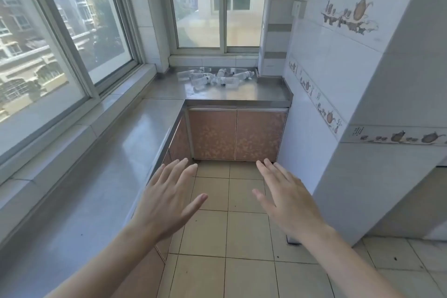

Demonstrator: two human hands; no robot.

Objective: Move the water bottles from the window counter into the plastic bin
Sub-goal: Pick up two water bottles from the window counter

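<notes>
Several clear plastic water bottles with white labels lie in a loose heap on the steel window counter at the far end of the room, below the sliding window. My left hand and my right hand are stretched out in front of me over the tiled floor, palms down, fingers spread, holding nothing. Both hands are far short of the bottles. No plastic bin is in view.
A long grey counter runs along the left under big windows and meets the far counter in a corner. Brown cabinet doors sit below the far counter. A white tiled pillar juts in on the right. Beige floor tiles lie between.
</notes>
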